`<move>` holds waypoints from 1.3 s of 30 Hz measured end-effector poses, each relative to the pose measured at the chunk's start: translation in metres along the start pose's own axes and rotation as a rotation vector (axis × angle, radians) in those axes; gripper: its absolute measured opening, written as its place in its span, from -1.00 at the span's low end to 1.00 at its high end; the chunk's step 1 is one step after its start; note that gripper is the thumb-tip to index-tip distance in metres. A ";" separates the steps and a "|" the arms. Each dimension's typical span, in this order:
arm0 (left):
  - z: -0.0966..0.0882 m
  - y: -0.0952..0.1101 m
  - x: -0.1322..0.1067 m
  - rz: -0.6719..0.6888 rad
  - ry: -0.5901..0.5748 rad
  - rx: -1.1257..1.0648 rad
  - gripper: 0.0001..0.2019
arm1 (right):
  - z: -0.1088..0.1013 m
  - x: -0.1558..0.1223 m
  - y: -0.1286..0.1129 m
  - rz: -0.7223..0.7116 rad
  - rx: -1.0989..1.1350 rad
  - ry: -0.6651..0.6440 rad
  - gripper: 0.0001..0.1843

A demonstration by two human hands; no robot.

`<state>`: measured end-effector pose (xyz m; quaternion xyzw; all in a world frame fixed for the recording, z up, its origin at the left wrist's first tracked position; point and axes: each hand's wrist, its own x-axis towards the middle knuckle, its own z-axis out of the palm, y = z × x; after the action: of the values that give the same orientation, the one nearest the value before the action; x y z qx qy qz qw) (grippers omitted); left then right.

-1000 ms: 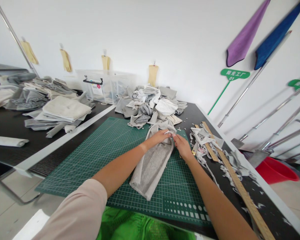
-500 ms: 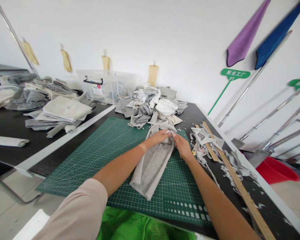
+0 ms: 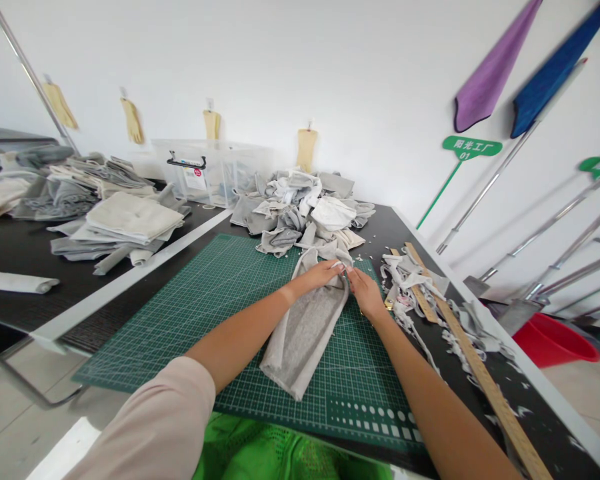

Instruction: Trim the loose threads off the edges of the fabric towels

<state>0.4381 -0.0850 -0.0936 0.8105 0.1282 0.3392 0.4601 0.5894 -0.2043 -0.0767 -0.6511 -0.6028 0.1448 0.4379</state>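
Note:
A long piece of grey fabric (image 3: 307, 337) lies over the green cutting mat (image 3: 195, 333), its near end folded into a rounded edge. Its far end is bunched between my hands. My left hand (image 3: 325, 272) is closed on the cloth from the left, fingertips pinched together. Close beside it, my right hand (image 3: 364, 292) pinches the same end from the right. The two sets of fingertips almost meet, and what lies exactly between them is too small to make out. A small gold-coloured thing (image 3: 389, 305) shows by my right wrist.
A heap of grey and white cloths (image 3: 300, 207) sits beyond the mat. Folded cloths (image 3: 130, 220) and a clear plastic box (image 3: 200, 173) stand at left. Wooden rulers (image 3: 473, 360) and fabric scraps (image 3: 410, 283) lie at right. A red bucket (image 3: 555, 340) is past the table edge.
Both hands stay at the far end of the grey fabric, with only a slight shift of the fingers. The fabric lies as before.

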 end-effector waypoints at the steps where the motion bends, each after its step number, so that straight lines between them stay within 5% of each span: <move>1: 0.000 -0.001 0.000 0.005 -0.001 0.005 -0.56 | 0.000 0.000 0.000 -0.002 -0.006 -0.003 -0.38; 39: 0.010 0.019 0.001 -0.079 0.106 -0.072 -0.69 | 0.005 -0.001 -0.008 0.024 -0.062 0.049 -0.43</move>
<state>0.4437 -0.1015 -0.0814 0.7686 0.1723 0.3676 0.4944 0.5802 -0.2046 -0.0734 -0.6749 -0.5883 0.1150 0.4303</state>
